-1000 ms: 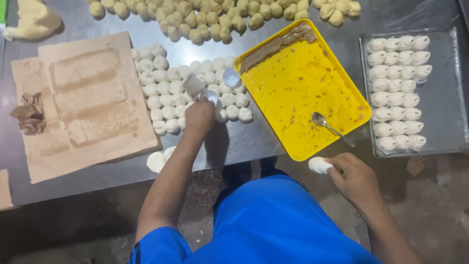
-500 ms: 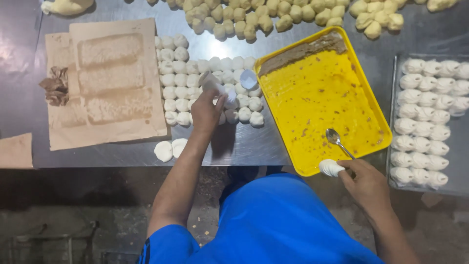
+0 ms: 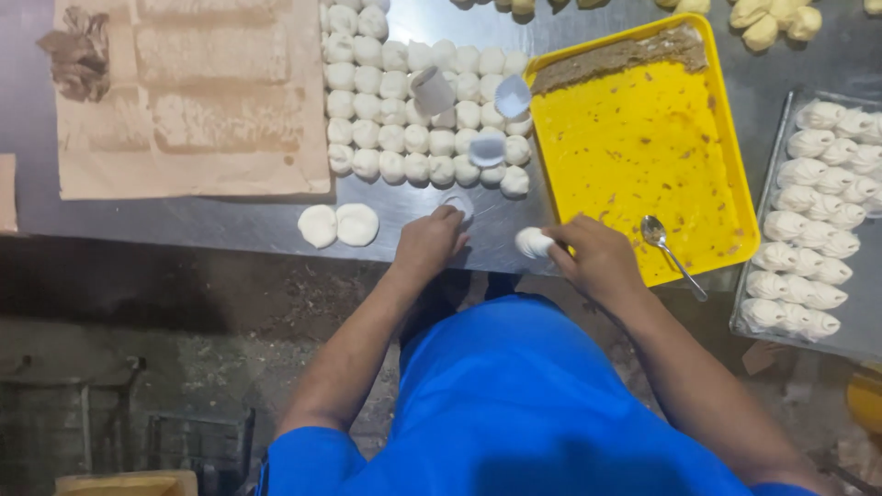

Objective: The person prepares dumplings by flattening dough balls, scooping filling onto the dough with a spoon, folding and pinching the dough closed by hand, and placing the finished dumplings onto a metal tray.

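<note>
My left hand (image 3: 430, 242) rests at the front edge of the steel table (image 3: 184, 225), its curled fingertips on a small white round piece (image 3: 457, 204) that looks like dough. My right hand (image 3: 597, 259) holds a white dough ball (image 3: 533, 242) just left of the yellow tray (image 3: 735, 174), whose floor is smeared with yellow filling. A metal spoon (image 3: 669, 250) lies in the tray's near corner beside my right hand. Rows of dough balls (image 3: 386, 138) sit behind my left hand, and small white cups (image 3: 432, 89) lie among them.
Two flattened dough discs (image 3: 337, 225) lie left of my left hand. A brown sheet with pale dough slabs (image 3: 184, 101) covers the back left. A metal tray of several shaped dumplings (image 3: 813, 211) stands at the right. More yellowish dough pieces (image 3: 767, 23) line the back edge.
My left hand has drawn back from the rows of dough balls to the table's front edge. My right hand has moved left with its dough ball. The view has shifted closer.
</note>
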